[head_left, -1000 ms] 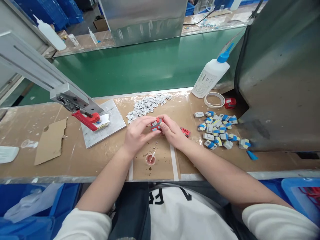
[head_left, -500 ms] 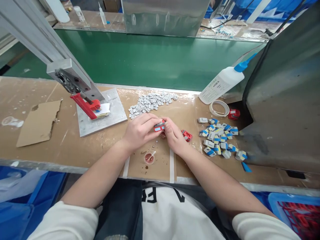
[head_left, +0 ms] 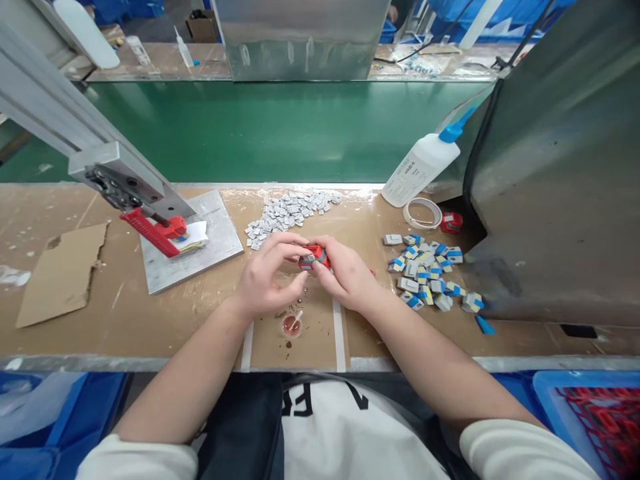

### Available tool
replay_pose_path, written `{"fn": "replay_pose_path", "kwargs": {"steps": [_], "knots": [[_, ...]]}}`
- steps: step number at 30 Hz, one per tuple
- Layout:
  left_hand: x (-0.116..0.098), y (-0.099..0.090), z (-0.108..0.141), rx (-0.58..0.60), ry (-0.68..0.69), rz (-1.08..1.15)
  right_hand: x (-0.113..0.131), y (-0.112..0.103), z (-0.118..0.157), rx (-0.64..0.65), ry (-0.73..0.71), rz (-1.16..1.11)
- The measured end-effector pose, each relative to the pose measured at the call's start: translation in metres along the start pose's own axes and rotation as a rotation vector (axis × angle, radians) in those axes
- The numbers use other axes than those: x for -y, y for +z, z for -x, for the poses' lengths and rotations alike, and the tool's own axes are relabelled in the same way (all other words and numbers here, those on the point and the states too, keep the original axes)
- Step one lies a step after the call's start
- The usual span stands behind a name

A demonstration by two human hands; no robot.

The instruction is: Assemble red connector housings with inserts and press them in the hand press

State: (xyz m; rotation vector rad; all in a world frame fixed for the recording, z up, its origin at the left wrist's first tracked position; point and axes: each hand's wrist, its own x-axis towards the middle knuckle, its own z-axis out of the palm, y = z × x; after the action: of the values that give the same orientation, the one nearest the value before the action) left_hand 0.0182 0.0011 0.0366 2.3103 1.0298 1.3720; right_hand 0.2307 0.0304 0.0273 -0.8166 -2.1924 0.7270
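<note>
Both hands meet over the middle of the bench around a small red toy vehicle with grey parts. My right hand grips it from the right, thumb along its near side. The fingertips and thumb of my left hand close about its left end. Just below sits a small clear cup of reddish liquid with a white stick in it. Behind the hands lies a pile of small grey-white tiles. Part of another red piece shows beside my right hand, mostly hidden.
At left stands a press with a red-handled clamp over a metal plate, beside torn cardboard. Right are several grey, blue and yellow blocks, a tape roll, a leaning white bottle and a metal panel. A green belt runs behind.
The toy vehicle has been turned, with its grey-and-red upper side now showing. My left thumb and fingers have spread wider. The head view has shifted, moving the scene slightly left and down.
</note>
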Motion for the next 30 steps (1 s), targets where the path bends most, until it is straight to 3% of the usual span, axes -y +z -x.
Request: {"fn": "replay_pose_path", "kwargs": {"steps": [6,16,30], "knots": [[0.0028,-0.0004,-0.0035,0.011,-0.109,0.06,-0.002,0.0041,-0.0024,-0.04,-0.111,0.188],[0.0012,0.0021,0.0,0.007,-0.266,0.239,-0.0028,0.0077,-0.0033,-0.057,-0.132,0.255],[0.0033,0.0029,0.0011,-0.049,-0.228,0.211,-0.0045,0.0059,-0.005,-0.035,-0.191,0.241]]}}
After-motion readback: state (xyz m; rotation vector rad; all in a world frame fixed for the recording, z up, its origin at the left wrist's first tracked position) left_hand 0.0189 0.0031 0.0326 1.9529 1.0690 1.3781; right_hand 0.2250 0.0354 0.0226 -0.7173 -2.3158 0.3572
